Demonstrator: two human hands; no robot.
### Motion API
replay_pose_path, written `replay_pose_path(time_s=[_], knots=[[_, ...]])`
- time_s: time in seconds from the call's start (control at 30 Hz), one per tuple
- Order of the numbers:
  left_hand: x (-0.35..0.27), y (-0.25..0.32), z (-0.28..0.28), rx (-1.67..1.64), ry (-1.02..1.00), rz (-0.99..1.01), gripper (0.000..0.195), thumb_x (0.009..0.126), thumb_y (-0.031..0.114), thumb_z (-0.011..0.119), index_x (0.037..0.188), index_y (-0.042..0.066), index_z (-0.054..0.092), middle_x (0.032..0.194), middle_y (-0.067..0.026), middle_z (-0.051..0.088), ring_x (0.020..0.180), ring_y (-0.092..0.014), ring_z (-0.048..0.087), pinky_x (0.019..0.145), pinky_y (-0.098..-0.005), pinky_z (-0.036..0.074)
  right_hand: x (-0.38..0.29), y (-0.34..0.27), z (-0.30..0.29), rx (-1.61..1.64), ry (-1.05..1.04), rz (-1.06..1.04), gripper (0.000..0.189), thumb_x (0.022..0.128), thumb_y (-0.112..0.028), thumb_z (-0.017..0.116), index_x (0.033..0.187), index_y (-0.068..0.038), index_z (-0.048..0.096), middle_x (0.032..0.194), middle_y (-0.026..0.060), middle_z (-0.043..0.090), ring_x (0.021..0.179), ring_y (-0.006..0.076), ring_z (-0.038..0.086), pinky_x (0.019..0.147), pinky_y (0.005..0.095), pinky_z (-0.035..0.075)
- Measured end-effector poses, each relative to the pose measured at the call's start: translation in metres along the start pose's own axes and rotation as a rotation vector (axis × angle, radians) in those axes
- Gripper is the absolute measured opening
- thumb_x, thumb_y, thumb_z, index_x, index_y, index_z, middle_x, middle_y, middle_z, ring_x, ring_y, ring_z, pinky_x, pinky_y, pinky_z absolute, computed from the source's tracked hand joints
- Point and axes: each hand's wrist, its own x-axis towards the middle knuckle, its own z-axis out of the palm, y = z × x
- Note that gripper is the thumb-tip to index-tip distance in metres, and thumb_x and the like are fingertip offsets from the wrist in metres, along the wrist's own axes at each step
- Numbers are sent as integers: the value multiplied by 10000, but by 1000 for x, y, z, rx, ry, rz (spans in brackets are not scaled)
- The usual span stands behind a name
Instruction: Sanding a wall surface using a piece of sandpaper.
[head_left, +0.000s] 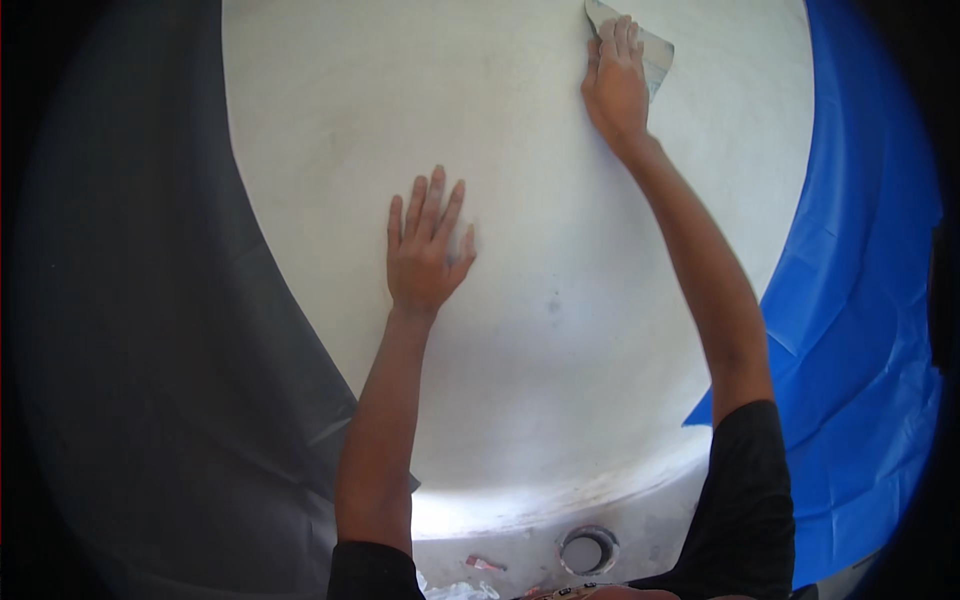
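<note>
A large, smoothly curved white panel (525, 172) lies before me, with a few grey smudges on it. My left hand (427, 247) rests on it with the palm down and the fingers spread, holding nothing. Farther out, near the top edge of the view, my right hand (619, 82) presses a sheet of what looks like sandpaper (658, 56) against the panel. Two corners of the sheet stick out around the fingers, the upper left one curling up. Its underside is hidden.
Dark sheeting (172, 337) borders the panel on the left, and creased blue sheeting (847, 337) on the right. Below its near edge, on the grey floor (660, 517), are a round ring-shaped object (613, 546), a small red-handled brush (486, 562) and crumpled clear plastic (461, 590).
</note>
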Motion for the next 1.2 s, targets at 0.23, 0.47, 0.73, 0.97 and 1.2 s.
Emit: replay_pose_path(time_s=[0.23,0.47,0.73,0.97,1.2], knots=[[-2,1,-15,15,-21,17,571,927,221,608,1489,131,561,1609,-125,439,1510,-302,377,1240,-511,241,-112,-76,-68,138,-353,-74,727,828,-25,644,1494,110,386,1572,300,389,1485,423,367,1236,507,293],[5,4,-12,54,-31,52,583,920,175,562,1499,101,541,1622,-140,418,1517,-347,357,1243,-530,215,-194,-91,-129,310,-641,-344,680,841,-25,578,1484,104,399,1571,281,401,1488,376,378,1236,485,297],[5,22,-18,86,-6,-31,602,932,184,566,1525,97,503,1627,-133,411,1526,-347,336,1245,-528,211,-25,4,-127,7,-282,-160,583,909,-31,543,1468,97,434,1537,271,456,1448,368,440,1208,453,354],[-6,36,-17,88,-62,-76,648,923,247,614,1533,72,483,1627,-161,401,1529,-376,320,1247,-555,186,15,48,-40,-176,-245,31,500,1016,-127,501,1477,64,456,1560,238,449,1465,361,425,1199,485,367],[-24,33,-7,99,-127,-73,653,931,295,614,1532,74,484,1633,-155,393,1530,-376,317,1248,-555,175,0,56,-29,-112,-268,-31,500,1025,-150,508,1479,54,456,1553,232,462,1453,361,445,1181,487,396]])
